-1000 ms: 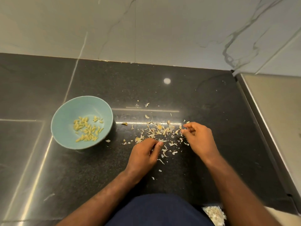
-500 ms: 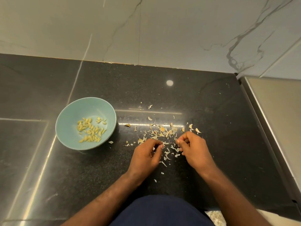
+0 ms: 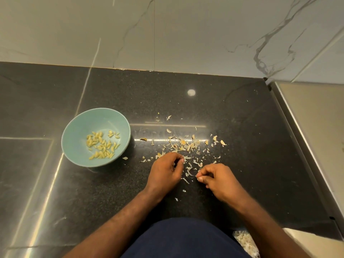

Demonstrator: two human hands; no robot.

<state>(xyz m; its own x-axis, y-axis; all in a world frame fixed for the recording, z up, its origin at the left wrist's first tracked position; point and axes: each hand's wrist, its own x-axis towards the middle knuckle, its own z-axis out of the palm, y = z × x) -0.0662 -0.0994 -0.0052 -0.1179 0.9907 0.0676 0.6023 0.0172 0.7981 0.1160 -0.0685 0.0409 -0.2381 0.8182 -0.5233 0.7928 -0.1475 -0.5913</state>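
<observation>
Papery peels [image 3: 186,146] scattered; nearest lie between left hand [image 3: 164,173], right hand [image 3: 218,180].

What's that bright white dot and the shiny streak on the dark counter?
Head view: the dot is likely a lamp mirrored in the polished counter; the streak is glare of the same kind; the bowl and husks look sharp, not blurred.

Home kitchen: granite counter [image 3: 186,101], marble-tiled wall [image 3: 186,34].
</observation>
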